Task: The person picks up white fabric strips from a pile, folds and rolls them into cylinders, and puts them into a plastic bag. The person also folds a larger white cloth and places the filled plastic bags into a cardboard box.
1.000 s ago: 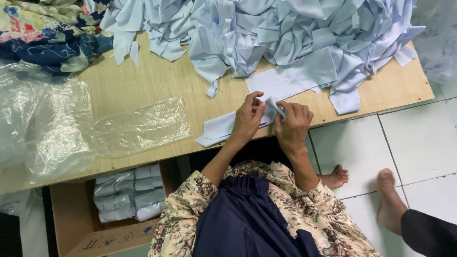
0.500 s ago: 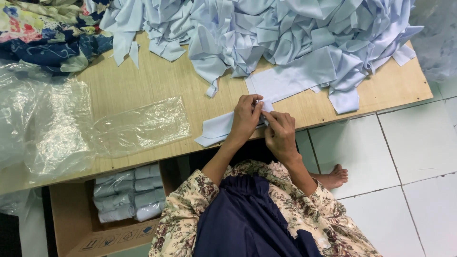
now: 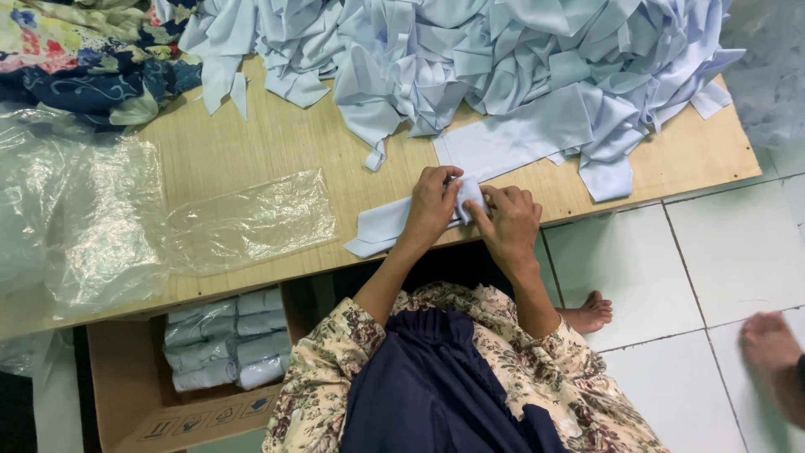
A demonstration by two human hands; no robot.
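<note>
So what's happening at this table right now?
A person seated at a wooden table is working a narrow strip of light blue cloth at the table's near edge. The left hand and right hand both pinch its folded end. A big heap of the same blue cloth lies behind, clear plastic bags to the left, and a cardboard box with rolled, bagged pieces sits below.
</note>
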